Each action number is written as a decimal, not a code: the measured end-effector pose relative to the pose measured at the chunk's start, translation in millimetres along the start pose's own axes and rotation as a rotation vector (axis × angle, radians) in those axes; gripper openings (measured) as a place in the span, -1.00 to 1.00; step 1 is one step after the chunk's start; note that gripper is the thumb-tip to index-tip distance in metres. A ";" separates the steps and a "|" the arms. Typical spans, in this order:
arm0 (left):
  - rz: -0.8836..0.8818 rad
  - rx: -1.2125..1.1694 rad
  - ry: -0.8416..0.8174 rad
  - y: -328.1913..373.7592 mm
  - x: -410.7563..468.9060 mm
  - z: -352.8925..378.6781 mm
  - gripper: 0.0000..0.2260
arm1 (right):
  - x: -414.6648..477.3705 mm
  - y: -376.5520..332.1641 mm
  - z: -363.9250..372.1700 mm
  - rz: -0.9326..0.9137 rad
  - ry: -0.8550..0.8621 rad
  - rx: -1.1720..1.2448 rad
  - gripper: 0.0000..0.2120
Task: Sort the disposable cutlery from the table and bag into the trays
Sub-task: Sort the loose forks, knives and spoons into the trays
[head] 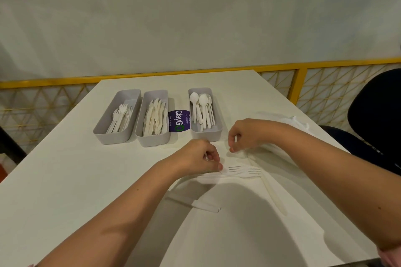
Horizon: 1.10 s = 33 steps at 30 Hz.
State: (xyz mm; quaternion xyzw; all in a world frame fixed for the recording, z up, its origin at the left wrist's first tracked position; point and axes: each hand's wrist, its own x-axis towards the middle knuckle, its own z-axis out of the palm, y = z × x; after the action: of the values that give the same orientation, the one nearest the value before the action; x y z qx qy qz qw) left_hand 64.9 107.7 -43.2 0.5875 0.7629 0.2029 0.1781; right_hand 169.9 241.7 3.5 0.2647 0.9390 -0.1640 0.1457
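Observation:
Three grey trays stand in a row at the back of the white table: a fork tray, a knife tray and a spoon tray. My left hand pinches the necks of white forks lying flat on the table, prongs pointing right. My right hand hovers with curled fingers over a white spoon, fingertips at its bowl; whether it grips the spoon is unclear. A cream knife lies below the forks. Another white utensil lies nearer me.
A purple sticker sits between the knife and spoon trays. A crumpled clear bag lies at the right table edge. A dark chair stands to the right. A yellow railing runs behind the table.

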 end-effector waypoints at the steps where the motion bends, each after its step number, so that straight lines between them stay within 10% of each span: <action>1: 0.003 0.014 -0.006 0.7 -1.1 0.9 -0.76 | -2.6 2.8 2.0 -0.005 -0.008 0.003 -0.77; 20: -0.081 -0.210 0.035 -6.9 -17.8 0.0 -0.83 | -31.0 17.8 28.0 -0.076 -0.083 -0.131 -0.82; 25: -0.030 -0.405 0.254 -2.2 -22.2 -6.4 -0.93 | -40.5 9.1 13.5 -0.166 -0.002 0.127 -0.84; 33: 0.083 -0.323 0.434 7.0 -24.2 -5.7 -0.79 | -31.6 -12.9 7.4 -0.080 0.050 1.196 -0.82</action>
State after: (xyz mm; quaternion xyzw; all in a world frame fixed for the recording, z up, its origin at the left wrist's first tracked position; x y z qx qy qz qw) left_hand 73.8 85.3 -33.9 0.5250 0.7161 0.4504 0.0934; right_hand 190.1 214.2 11.2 0.2692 0.6963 -0.6629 -0.0570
